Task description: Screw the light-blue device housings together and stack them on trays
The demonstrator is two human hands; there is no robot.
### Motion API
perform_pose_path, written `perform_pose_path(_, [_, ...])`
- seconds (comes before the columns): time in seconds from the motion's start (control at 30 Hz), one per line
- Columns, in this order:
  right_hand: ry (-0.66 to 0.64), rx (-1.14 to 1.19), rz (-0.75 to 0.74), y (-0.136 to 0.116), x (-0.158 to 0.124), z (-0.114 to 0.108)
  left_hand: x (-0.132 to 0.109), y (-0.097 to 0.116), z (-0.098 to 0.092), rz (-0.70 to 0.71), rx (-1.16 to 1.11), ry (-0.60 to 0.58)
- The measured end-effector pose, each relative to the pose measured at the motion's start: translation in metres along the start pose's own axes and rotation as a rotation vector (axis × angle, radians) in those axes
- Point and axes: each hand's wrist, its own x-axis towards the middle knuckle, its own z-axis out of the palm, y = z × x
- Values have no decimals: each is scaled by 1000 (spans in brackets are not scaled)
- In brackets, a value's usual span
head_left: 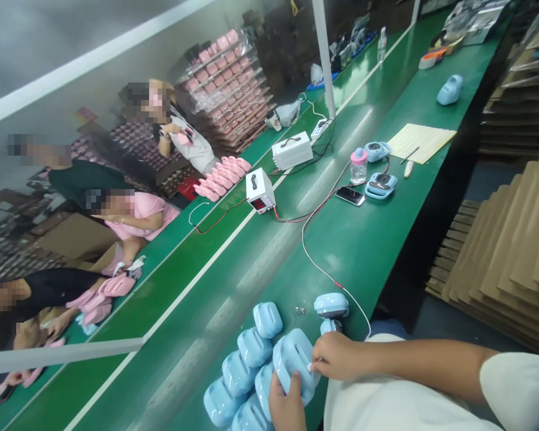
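My left hand (287, 402) is closed around a glossy light-blue plastic casing (293, 359) with a slot in its face, thumb laid on the near side. At the casing's right edge, my right hand (335, 357) has its fingers pinched together. What they hold, if anything, is too small to make out. Several similar blue casings (239, 372) lie in rows just left of the held one. Beyond my right hand sit two more blue pieces, one a casing with a dark underside (331, 305). A few tiny metal bits (300, 310) lie on the green table (269, 269).
A white cable (314, 257) runs along the table toward me. Farther up are a phone (350, 196), a pink-capped bottle (358, 166), blue devices (380, 185), a yellow sheet (417, 142) and a power supply (259, 190). Across the table, several people handle pink parts. Cardboard stacks (507, 257) stand right.
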Motion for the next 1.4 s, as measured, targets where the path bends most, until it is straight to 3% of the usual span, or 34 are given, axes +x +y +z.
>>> perform_pose_path(0.17, [42, -34, -7, -6, 5, 5, 2, 6, -7, 22, -20, 9])
perform_pose_path(0.4, [56, -12, 68, -4, -1, -1, 5, 27, -8, 13, 35, -136])
perform_pose_path(0.63, [9, -27, 165, 19, -7, 4, 11, 16, 20, 21, 200, -246])
perform_pose_path(0.8, [91, -121, 282, 40, -11, -20, 21, 1, 30, -18, 280, -223])
perform_pose_path(1.03, [117, -152, 315, 60, -16, -45, 46, -10, 53, -60, 332, -234])
perform_pose_path(1.13, [105, -146, 325, 62, -19, -48, 46, -4, 67, -57, 366, -198])
perform_pose_path(1.27, [68, -146, 347, 68, -24, -50, 26, 16, 79, 22, 419, -61])
perform_pose_path(1.33, [43, -149, 348, 72, -25, -50, 15, 26, 86, 89, 433, -120])
perform_pose_path(1.4, [21, -152, 340, 75, -24, -51, 7, 33, 94, 153, 452, -274])
